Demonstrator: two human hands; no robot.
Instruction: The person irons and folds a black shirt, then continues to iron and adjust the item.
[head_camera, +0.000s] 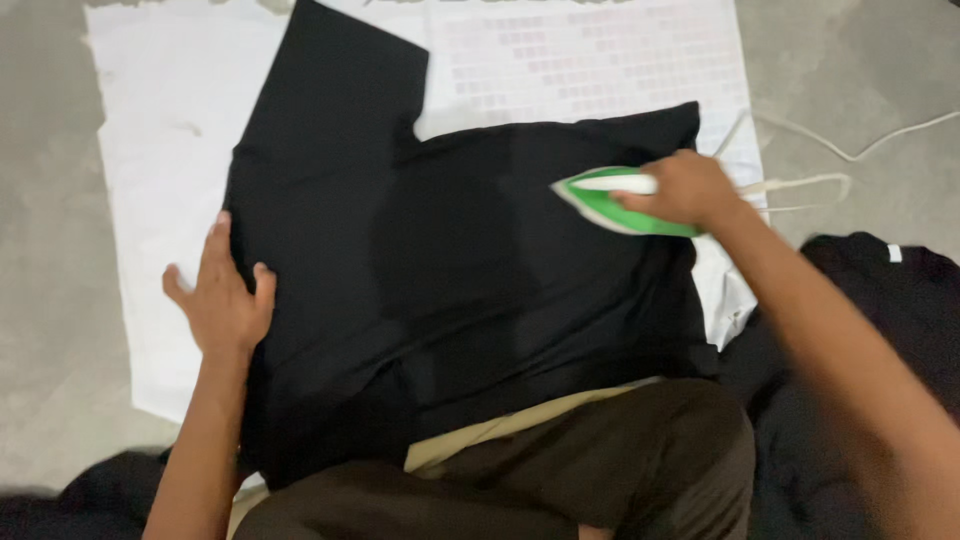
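**Black garment under a green iron on the floor sheet**

The black garment (450, 270) lay spread flat across the middle of a white sheet (150, 150), one sleeve reaching up toward the sheet's far edge and the body running out toward its right edge. Its near hem hung over the person's knees, which were covered in dark brown trousers (600, 460).

A green and white iron (610, 200) sat on the cloth close to the garment's far right corner, its pointed nose aimed left. The right hand (690, 190) was wrapped shut around the iron's handle, fingers curled over the top. The left hand (222, 295) lay open and flat, fingers spread, pressing on the garment's left edge where black cloth met white sheet; it gripped nothing.

From the back of the iron a pale cord (820, 185) looped out past the sheet's right edge and trailed away over the grey concrete floor (40, 300). Just beyond the sheet's near right corner, beside the person's right arm, more dark clothing (880, 290) lay in a heap, with a small white tag showing. Another bit of dark cloth (90, 500) lay on the floor off the sheet's near left corner. A faint grid pattern showed on the sheet along its far edge.
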